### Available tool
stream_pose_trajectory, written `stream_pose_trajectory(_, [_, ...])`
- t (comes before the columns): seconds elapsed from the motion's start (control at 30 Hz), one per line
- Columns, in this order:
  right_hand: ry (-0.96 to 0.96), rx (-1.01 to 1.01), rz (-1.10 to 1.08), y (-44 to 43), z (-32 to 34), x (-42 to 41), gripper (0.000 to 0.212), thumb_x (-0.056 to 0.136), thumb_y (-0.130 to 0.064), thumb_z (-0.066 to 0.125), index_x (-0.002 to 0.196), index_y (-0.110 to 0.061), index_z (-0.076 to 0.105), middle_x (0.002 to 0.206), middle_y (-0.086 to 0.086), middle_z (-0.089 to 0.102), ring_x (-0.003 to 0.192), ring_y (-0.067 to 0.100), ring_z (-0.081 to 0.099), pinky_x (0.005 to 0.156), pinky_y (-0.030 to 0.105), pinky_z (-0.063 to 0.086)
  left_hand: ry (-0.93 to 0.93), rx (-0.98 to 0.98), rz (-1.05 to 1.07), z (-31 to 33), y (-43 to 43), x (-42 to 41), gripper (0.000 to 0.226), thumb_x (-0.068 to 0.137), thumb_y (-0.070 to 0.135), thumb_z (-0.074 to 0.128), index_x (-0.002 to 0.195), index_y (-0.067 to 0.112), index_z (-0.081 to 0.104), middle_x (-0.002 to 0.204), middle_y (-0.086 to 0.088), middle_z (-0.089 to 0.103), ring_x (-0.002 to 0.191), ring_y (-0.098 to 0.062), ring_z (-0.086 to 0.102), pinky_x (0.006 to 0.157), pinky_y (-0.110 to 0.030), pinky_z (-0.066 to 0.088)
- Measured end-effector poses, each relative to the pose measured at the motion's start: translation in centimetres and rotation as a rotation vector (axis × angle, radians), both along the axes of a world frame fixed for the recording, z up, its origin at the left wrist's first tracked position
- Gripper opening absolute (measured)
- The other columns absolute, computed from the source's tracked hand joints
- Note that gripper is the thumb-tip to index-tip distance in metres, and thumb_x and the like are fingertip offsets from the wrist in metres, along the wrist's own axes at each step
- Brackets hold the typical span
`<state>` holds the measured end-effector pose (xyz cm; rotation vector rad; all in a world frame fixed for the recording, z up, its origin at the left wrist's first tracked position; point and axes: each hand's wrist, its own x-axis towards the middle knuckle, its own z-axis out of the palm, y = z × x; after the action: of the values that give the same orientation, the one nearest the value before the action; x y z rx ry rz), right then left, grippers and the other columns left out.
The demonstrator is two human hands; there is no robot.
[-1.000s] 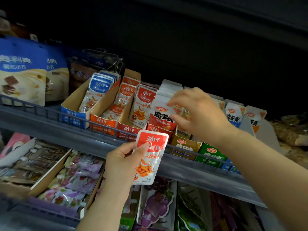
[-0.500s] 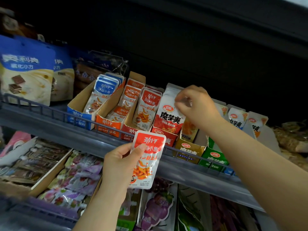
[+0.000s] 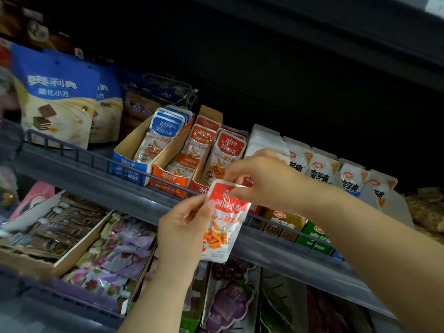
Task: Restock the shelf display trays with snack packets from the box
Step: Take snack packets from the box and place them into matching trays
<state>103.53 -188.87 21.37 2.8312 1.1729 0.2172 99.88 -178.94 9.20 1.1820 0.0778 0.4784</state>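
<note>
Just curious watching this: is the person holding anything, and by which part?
One red snack packet: the left hand grips its left side, the right hand pinches its top edge.

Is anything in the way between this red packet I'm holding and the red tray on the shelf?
Only the shelf's front rail, which crosses the low front of the red tray. The red packet, held by left hand and right hand, sits just before it. The tray's top is open, though packets already stand inside.

Hid top corner of red packet (image 3: 222,227) under right hand (image 3: 266,181), masked red tray (image 3: 198,188) front behind it, cropped both forearms (image 3: 396,272) at frame edges, blurred lower-left packets (image 3: 48,234), left small print (image 3: 217,254) unreadable.
</note>
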Motion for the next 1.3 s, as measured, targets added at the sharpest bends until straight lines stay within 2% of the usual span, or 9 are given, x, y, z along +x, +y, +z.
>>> stream_pose_trajectory(0.07, [0.071, 0.033, -0.044, 0.2, 1.0, 0.4, 0.015, 0.088, -0.024, 0.058, 0.101, -0.019, 0.061, 0.096, -0.011, 0.060, 0.090, 0.003, 0.051, 0.083, 0.016, 0.036, -0.021, 0.063, 0.033, -0.2, 0.2, 0.2, 0.012, 0.085, 0.021, 0.056, 0.083, 0.030, 0.063, 0.071, 0.016, 0.069, 0.069, 0.003, 0.065, 0.057, -0.008, 0.050])
stream_pose_trajectory(0.17, [0.103, 0.148, -0.122, 0.2, 3.7, 1.2, 0.006, 0.087, -0.021, 0.058, 0.093, -0.020, 0.057, 0.081, -0.017, 0.051, 0.079, 0.002, 0.052, 0.067, 0.006, 0.040, -0.045, 0.363, 0.183, -0.8, 0.7, 0.8, 0.022, 0.091, 0.029, 0.044, 0.111, 0.029, 0.054, 0.102, 0.027, 0.050, 0.092, 0.009, 0.050, 0.077, -0.001, 0.038])
stream_pose_trajectory(0.27, [0.107, 0.402, -0.207, 0.0, 6.1, 2.4, 0.006, 0.086, -0.013, 0.060, 0.091, -0.014, 0.059, 0.077, -0.012, 0.055, 0.067, -0.004, 0.052, 0.055, -0.001, 0.041, -0.072, 0.656, 0.316, -1.4, 1.6, 1.6, 0.053, 0.089, 0.050, 0.030, 0.134, 0.024, 0.041, 0.128, 0.021, 0.030, 0.121, 0.003, 0.025, 0.103, -0.021, 0.020])
stream_pose_trajectory(0.4, [0.004, 0.527, -0.333, 0.3, 6.8, 4.6, 0.013, 0.086, -0.014, 0.060, 0.099, -0.013, 0.059, 0.086, -0.006, 0.057, 0.075, 0.004, 0.054, 0.051, 0.002, 0.040, -0.044, 0.997, 0.344, -3.2, 2.2, 3.2, 0.066, 0.084, 0.051, 0.016, 0.143, 0.022, 0.020, 0.144, 0.010, 0.009, 0.132, -0.007, 0.007, 0.109, -0.034, 0.002])
stream_pose_trajectory(0.57, [-0.027, 0.413, -0.448, 1.5, 5.9, 7.1, 0.024, 0.087, -0.017, 0.059, 0.111, -0.015, 0.058, 0.097, -0.004, 0.052, 0.083, 0.006, 0.049, 0.056, 0.012, 0.036, 0.018, 1.345, 0.400, -5.3, 2.1, 4.6, 0.058, 0.095, 0.049, 0.008, 0.137, 0.016, 0.030, 0.138, -0.011, 0.044, 0.132, -0.026, 0.029, 0.095, -0.057, 0.020])
stream_pose_trajectory(0.7, [-0.041, 0.273, -0.504, 2.9, 5.6, 8.6, 0.030, 0.087, -0.018, 0.059, 0.116, -0.014, 0.056, 0.113, 0.002, 0.057, 0.094, 0.012, 0.052, 0.068, 0.019, 0.041, -0.009, 1.347, 0.418, -5.4, 1.4, 5.1, 0.060, 0.094, 0.051, 0.002, 0.136, 0.020, 0.032, 0.137, -0.012, 0.046, 0.129, -0.027, 0.024, 0.109, -0.047, 0.013])
stream_pose_trajectory(0.8, [-0.042, 0.186, -0.536, 3.5, 6.3, 9.1, 0.035, 0.087, -0.018, 0.059, 0.121, -0.014, 0.054, 0.121, 0.005, 0.055, 0.099, 0.014, 0.050, 0.078, 0.025, 0.039, -0.005, 1.339, 0.400, -5.2, 1.0, 5.1, 0.060, 0.093, 0.051, 0.002, 0.134, 0.020, 0.034, 0.137, -0.013, 0.046, 0.128, -0.027, 0.024, 0.104, -0.043, 0.009])
stream_pose_trajectory(1.1, [0.034, 0.020, -0.449, 3.6, 6.3, 9.9, 0.015, 0.086, -0.015, 0.060, 0.099, -0.022, 0.058, 0.089, -0.008, 0.052, 0.086, 0.007, 0.049, 0.061, 0.016, 0.036, -0.024, 1.280, 0.424, -5.4, 1.8, 5.7, 0.058, 0.093, 0.054, 0.005, 0.132, 0.025, 0.036, 0.138, -0.015, 0.044, 0.130, -0.029, 0.022, 0.105, -0.044, 0.006])
stream_pose_trajectory(1.3, [0.124, -0.010, -0.428, 3.5, 4.2, 11.6, 0.007, 0.086, -0.011, 0.058, 0.087, -0.018, 0.060, 0.088, -0.004, 0.059, 0.086, 0.011, 0.057, 0.071, 0.021, 0.047, -0.011, 1.283, 0.425, -5.4, 2.4, 5.9, 0.056, 0.092, 0.055, 0.005, 0.129, 0.028, 0.038, 0.137, -0.016, 0.045, 0.129, -0.028, 0.023, 0.106, -0.043, 0.004])
